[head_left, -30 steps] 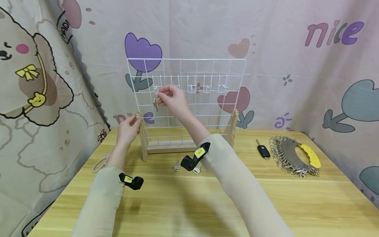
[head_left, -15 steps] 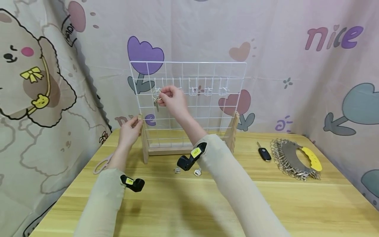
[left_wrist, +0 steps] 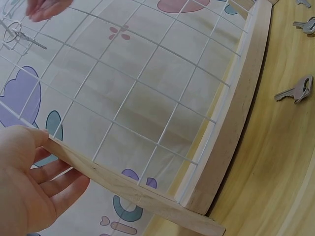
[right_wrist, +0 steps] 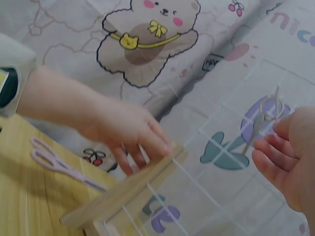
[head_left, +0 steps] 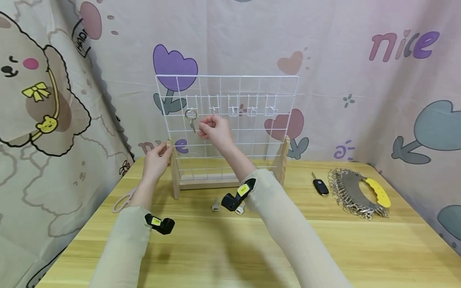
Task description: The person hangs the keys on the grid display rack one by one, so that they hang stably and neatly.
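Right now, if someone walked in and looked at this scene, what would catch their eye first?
Probably the white wire grid rack on wooden feet, upright at the table's far edge, with one silver key on a ring hanging from its leftmost hook. The right hand hovers just beside that key, holding nothing, while the left hand grips the rack's left wooden post. Off to the right lies a yellow-handled bundle of metal rings.

In the right wrist view the right hand (right_wrist: 290, 157) is cut off by the right edge, and the key ring (right_wrist: 269, 109) beside it is blurred. Beside the wire rack (head_left: 227, 124), a forearm partly hides one key (head_left: 240, 208). The scissors (head_left: 122, 201) are half hidden behind the left wrist.
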Demonstrator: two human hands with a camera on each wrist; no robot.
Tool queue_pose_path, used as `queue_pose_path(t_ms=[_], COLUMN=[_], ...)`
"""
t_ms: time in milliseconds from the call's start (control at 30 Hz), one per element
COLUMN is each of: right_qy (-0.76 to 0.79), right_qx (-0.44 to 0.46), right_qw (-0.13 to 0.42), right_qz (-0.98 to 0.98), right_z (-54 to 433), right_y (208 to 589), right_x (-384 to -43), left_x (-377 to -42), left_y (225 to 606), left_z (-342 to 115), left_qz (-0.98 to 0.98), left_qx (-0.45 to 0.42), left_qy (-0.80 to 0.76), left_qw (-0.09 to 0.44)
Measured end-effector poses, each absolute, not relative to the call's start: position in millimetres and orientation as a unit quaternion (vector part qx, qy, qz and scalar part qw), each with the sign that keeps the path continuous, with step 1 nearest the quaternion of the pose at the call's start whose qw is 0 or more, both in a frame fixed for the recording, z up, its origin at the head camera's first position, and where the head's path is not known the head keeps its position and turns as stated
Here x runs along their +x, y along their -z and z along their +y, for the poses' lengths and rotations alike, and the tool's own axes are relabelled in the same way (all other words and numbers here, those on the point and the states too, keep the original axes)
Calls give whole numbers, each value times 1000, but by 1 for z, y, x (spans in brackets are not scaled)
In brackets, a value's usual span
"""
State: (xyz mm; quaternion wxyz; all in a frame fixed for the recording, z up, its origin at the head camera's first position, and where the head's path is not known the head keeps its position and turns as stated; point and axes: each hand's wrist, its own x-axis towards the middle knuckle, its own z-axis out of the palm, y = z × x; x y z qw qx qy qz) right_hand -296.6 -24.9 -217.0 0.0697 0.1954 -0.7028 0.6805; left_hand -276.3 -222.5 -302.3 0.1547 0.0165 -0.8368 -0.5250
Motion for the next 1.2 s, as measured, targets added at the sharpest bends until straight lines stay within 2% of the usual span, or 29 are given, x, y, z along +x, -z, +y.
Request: queue_pose_path(t_ms=[367,833,1200], right_qy=[-648,-602,-602], right_qx=[178,183,172], right_qw=[22,-34,-95], right_qz=[-740,-777,-774], right_z=[6,48,52], right_y=[255,328,372], right_x=[-303,-295,-278], left_x=[-278,-277,-278], left_y=[304,303,303], left_z=[-226,-223,-221], left_qz=[-843,-840,-843], left_qx=[16,25,15], left_qy=[513,518,512], left_qw=[159,157,164])
